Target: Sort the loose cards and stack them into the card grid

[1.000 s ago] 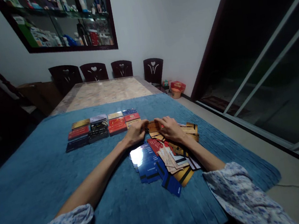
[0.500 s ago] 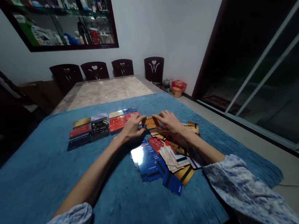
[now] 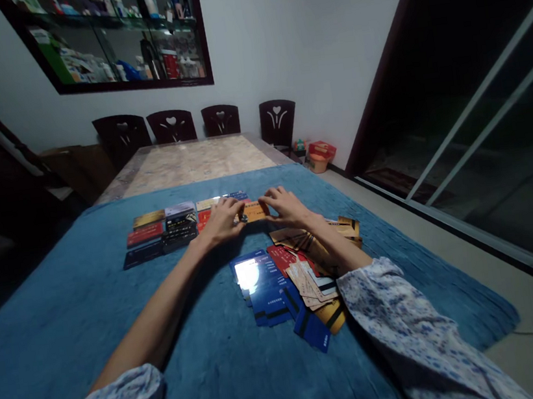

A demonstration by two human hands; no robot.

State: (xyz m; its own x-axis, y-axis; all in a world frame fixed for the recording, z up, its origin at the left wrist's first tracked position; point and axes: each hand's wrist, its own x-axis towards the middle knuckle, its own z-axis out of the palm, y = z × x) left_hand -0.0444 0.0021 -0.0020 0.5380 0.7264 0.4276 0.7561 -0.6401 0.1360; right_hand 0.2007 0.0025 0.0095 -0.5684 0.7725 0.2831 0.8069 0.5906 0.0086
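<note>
Fingertips of both hands, left (image 3: 220, 222) and right (image 3: 287, 204), are pinching the ends of a flat gold card (image 3: 254, 211), holding it just above the blue cloth (image 3: 68, 330). Nearer, glossy plastic cards are lying in a loose pile (image 3: 292, 281). Beyond the fingers, neat rows (image 3: 163, 231) of rectangular cards are sitting.

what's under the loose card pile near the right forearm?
The blue cloth shows all round the loose card pile, and the cards overlap one another. The right forearm crosses the pile's far side; whatever lies beneath the cards themselves is hidden.
</note>
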